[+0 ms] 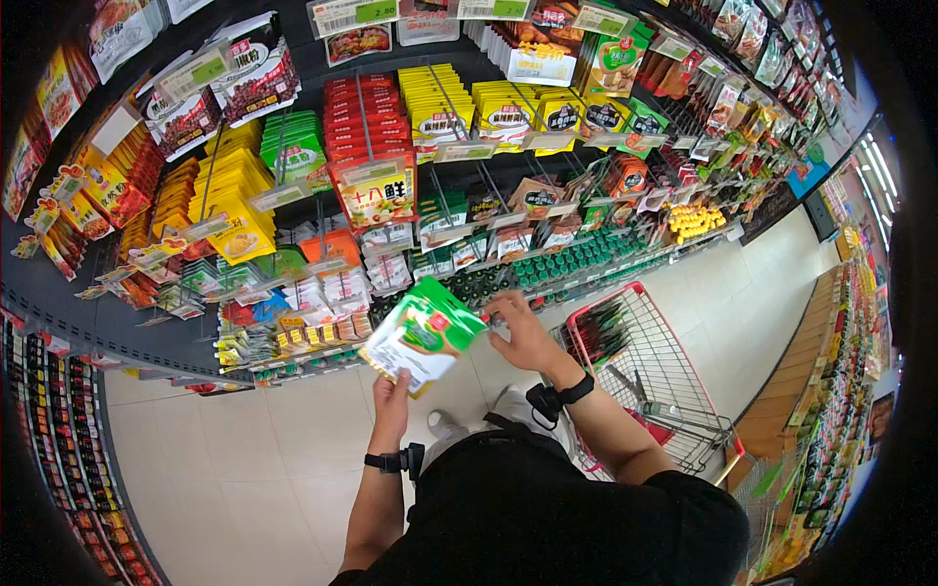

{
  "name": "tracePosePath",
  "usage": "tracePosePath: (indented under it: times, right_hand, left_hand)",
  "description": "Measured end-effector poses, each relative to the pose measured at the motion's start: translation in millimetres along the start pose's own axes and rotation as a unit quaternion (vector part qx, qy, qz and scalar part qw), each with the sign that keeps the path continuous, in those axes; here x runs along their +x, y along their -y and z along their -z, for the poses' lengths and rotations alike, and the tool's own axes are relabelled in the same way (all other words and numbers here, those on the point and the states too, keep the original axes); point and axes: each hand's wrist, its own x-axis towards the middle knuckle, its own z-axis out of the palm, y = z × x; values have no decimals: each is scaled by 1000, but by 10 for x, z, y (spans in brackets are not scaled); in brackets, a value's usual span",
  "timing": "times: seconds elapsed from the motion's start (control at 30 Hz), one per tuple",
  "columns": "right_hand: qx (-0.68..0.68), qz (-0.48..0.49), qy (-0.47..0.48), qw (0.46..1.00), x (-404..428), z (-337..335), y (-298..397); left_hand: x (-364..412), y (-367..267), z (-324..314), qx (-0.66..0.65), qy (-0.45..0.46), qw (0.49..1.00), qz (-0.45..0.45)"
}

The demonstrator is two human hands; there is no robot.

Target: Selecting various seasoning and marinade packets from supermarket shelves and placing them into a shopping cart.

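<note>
A green and white seasoning packet [423, 335] with a yellow lower edge is held before me, tilted, its printed face up. My left hand [391, 403] grips it by its lower edge, thumb on top. Near the packet's upper right corner is my right hand [522, 333], its fingers bent; whether they touch the packet's corner I cannot tell. Black straps with small devices are on both wrists. Beyond the packet, a rack [440, 154] holds hanging packets in rows, among them red ones [366, 110], yellow ones [238, 198] and green ones [293, 143].
At my right stands a wire shopping cart [678, 373] with a red rim, dark packets [604, 333] inside it. Price tag holders [282, 196] stick out from the rack. Shelves of bottles [62, 417] stand at the far left, and a wood-sided display [784, 359] at the right.
</note>
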Motion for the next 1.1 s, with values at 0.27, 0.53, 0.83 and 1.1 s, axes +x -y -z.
tracePosePath:
  times: [0.27, 0.53, 0.83, 1.1]
  right_hand:
    - [366, -266, 305, 838, -269, -175, 34]
    - [526, -232, 307, 758, -135, -294, -122]
    - [508, -178, 353, 765, 303, 84, -503]
    - [465, -202, 304, 807, 595, -91, -1088]
  left_hand:
    - [60, -764, -461, 357, -78, 864, -347]
    - [167, -641, -824, 535, 33, 773, -340]
    - [552, -699, -776, 384, 33, 897, -216]
    - [900, -616, -1083, 312, 21, 939, -141]
